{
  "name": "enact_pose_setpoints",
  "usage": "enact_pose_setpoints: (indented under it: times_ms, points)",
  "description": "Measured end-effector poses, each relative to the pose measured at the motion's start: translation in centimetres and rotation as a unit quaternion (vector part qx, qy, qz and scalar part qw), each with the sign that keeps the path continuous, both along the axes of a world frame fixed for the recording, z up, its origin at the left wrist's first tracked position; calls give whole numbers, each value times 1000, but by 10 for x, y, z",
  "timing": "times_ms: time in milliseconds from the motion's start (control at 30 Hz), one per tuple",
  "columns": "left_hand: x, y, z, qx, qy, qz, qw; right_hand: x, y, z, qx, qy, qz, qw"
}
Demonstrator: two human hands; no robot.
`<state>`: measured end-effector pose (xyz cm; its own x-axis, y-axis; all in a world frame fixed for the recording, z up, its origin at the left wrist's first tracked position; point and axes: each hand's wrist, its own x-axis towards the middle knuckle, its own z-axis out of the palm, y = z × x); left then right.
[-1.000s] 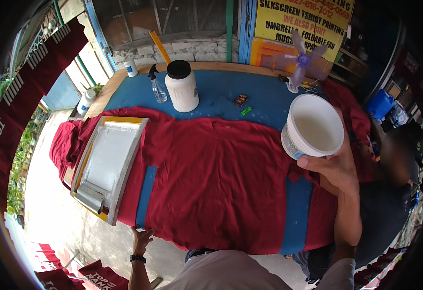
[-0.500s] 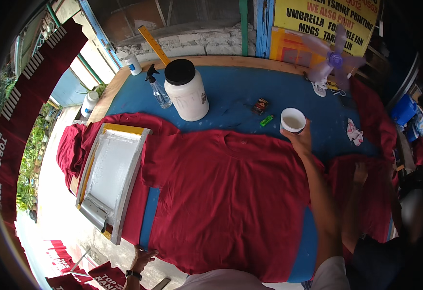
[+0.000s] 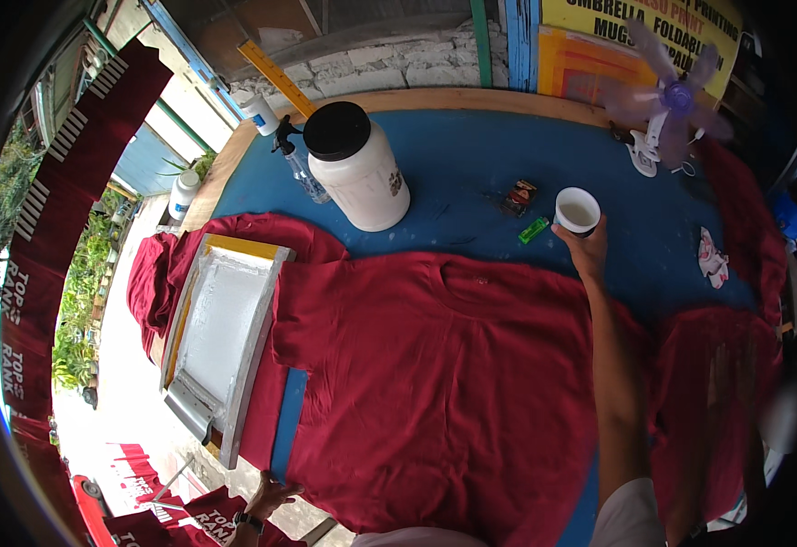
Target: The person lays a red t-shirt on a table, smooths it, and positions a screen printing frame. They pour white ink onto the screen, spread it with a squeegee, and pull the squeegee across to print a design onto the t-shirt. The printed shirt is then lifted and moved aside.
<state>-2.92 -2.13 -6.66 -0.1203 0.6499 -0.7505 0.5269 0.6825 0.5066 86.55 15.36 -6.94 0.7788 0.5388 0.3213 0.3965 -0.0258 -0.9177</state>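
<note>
Cup, white and round-mouthed, sits in the grip of my right hand, which closes around its near right side with the opening tipped a little toward me. It is over the blue tabletop, just beyond the far edge of the dark red shirt; whether its base touches the surface, I cannot tell. Just left of it lie a green lighter and a small dark packet.

My left hand is open, fingers loosely spread, at the near left corner of the shirt (I cannot tell whether the fingertips touch the hem). The shirt lies spread in front of me, neckline toward the far right, with soft wrinkles across its body.

To its left, a framed screen rests on more red cloth, a curved metal piece lying across its near end. Farther off stand a big white jar with a black lid and, just left of it, a clear spray bottle.

On the far right is a fan with blurred purple blades; nearer, a crumpled pale cloth lies on the blue. At the right, another person's hands blur over more red fabric.
</note>
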Motion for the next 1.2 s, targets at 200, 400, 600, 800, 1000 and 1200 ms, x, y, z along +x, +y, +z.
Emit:
enact_pose_setpoints:
  times_ms: [200, 400, 600, 800, 1000, 1200]
  points:
    - [7, -1, -6, 26, -27, 13, 999, 5, -8, -2, -16, 43, 75, 996]
    - [14, -10, -17, 74, -97, 57, 991, -27, -72, 24, -117, 108, 52, 986]
    - [23, -16, -24, 124, -131, 65, 982, -61, -135, 42, -212, 63, 85, 972]
    - [24, -17, -16, 127, -142, 66, 979, -56, -109, 31, -165, 64, 61, 982]
    - [23, -16, -11, 103, -128, 74, 984, -25, -31, 8, -69, -1, -20, 997]
    - [27, -15, 3, 95, -123, 81, 984, -12, 7, 1, 19, -5, -31, 999]
